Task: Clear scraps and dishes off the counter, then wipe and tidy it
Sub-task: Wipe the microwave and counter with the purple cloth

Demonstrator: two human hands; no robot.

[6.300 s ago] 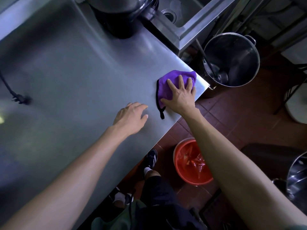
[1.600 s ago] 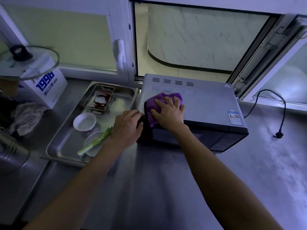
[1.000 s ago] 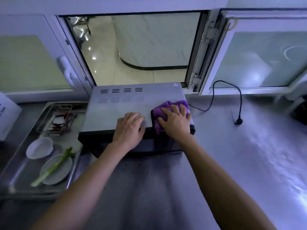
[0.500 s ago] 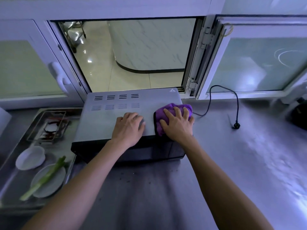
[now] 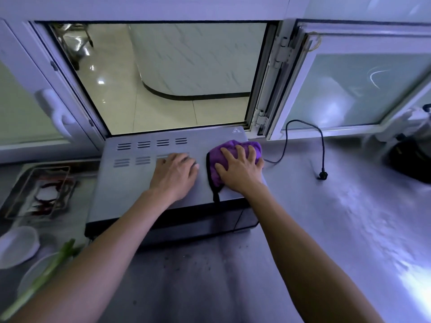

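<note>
Wiping is the step in hand: my right hand (image 5: pixel 240 170) presses flat, fingers spread, on the purple cloth (image 5: pixel 229 157) at the back right corner of the microwave (image 5: pixel 130 183) top. The cloth is soft and bunched, a black-trimmed edge trailing toward the front edge of that top. My left hand (image 5: pixel 175 176) lies palm down and empty beside it, near the middle of the top, bracing the box; the two hands sit close but apart.

The microwave top is smooth grey metal with rows of vent slots along its back edge. The steel counter (image 5: pixel 349 229) under it is brushed and glossy at the right, and dark crumbs (image 5: pixel 186 262) speckle it just before the microwave's front. I judge the next move calls for a pass along the top, then down to those crumbs.

At the counter's left edge a steel tray (image 5: pixel 14 220) holds a white bowl (image 5: pixel 17 245), a plate (image 5: pixel 35 273) with a green onion stalk (image 5: pixel 46 271), and a smaller pan of red scraps (image 5: pixel 51 197), not yet cleared. A black power cord (image 5: pixel 321 159) lies unplugged on the counter to the right.
</note>
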